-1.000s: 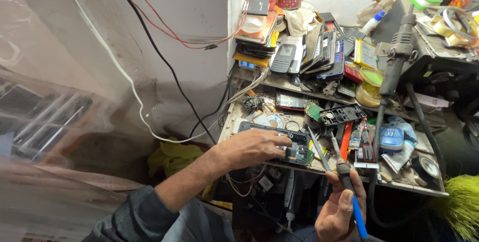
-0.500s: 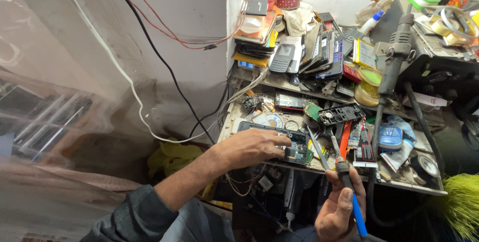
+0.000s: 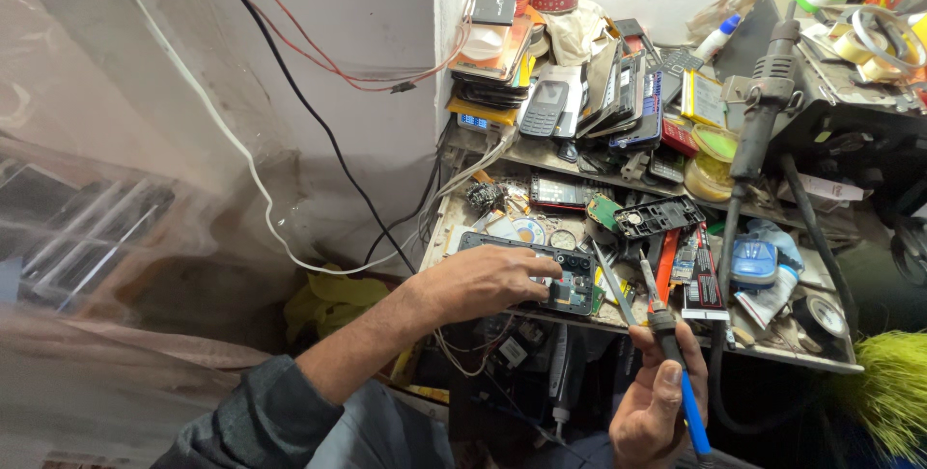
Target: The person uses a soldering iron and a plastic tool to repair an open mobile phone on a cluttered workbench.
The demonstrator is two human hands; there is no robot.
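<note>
The soldering iron (image 3: 666,334) was held in the right hand (image 3: 652,411), fingers clamped round its blue handle; its long axis ran steeply, tip pointed up and slightly left toward the opened phone (image 3: 541,276); the handle end was aimed down at the lower edge of the view. The phone lay lengthwise left to right at the front of the cluttered table (image 3: 772,353); it was pressed down by the left hand (image 3: 478,281), palm down, fingers spread across it, the forearm stretched in from lower left.

Phone repair workshop: stacked phones (image 3: 579,92), soldering iron (image 3: 676,353), cluttered bench (image 3: 772,358)
</note>
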